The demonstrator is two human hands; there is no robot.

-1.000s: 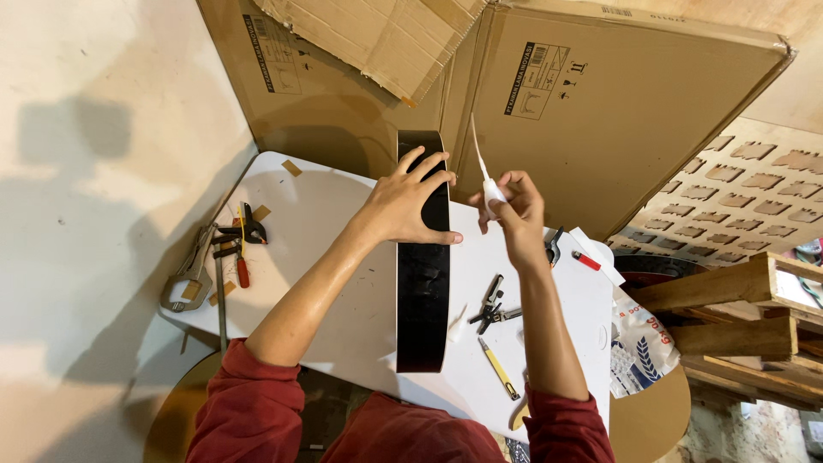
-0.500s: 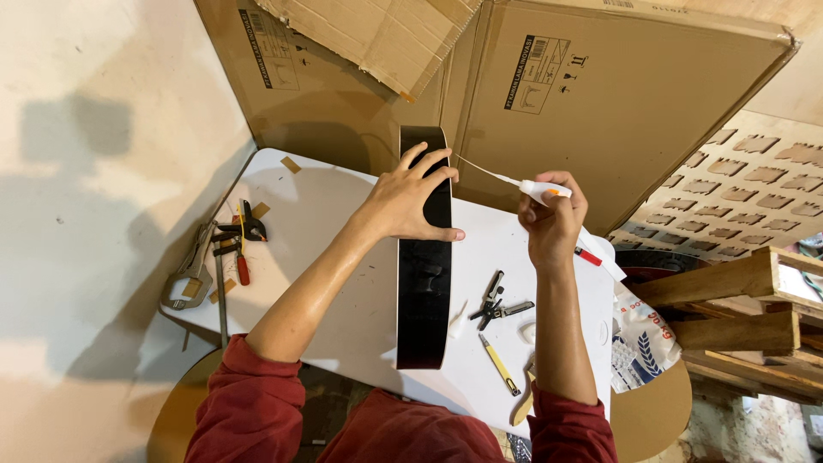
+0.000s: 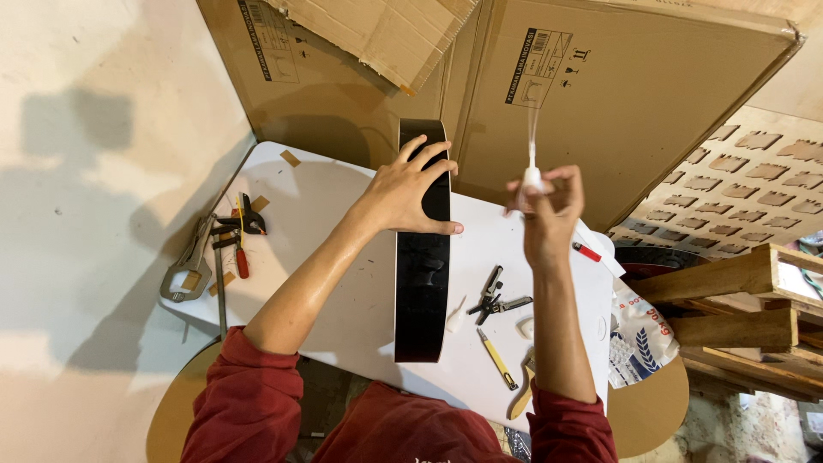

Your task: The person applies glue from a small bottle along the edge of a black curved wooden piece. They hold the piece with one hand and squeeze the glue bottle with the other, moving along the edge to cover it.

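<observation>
- big cardboard sheets [image 3: 617,94] lean against the wall at the far side, behind the white tabletop [image 3: 317,223] that carries everything else.
- a black hoop [image 3: 422,283], a broad glossy band standing on its edge, runs across the tabletop from the near rim toward the cardboard.
- the left hand [image 3: 410,193] lies spread over the far top part of that hoop, fingers splayed across the band and thumb on its right face, steadying it upright.
- the right hand [image 3: 549,210] is lifted clear of the table to the right of the hoop, fingers pinched closed around a small white glue tube [image 3: 532,176] whose long thin nozzle points up, away from the band.
- judging by that, the tube is not touching the hoop now; no bead of glue shows on the band, so whatever gluing is meant looks mostly undone, though the far edge is too dark to tell.
- a printed plastic bag [image 3: 639,334] hangs off the right end of the table.
- a locking clamp [image 3: 184,274] and small black spring clamps [image 3: 244,223] sit at the left edge.
- black pliers [image 3: 493,300] lie just right of the hoop, with a yellow utility knife [image 3: 497,362] nearer the body.
- a red-capped marker [image 3: 587,252] rests near the right wrist.
</observation>
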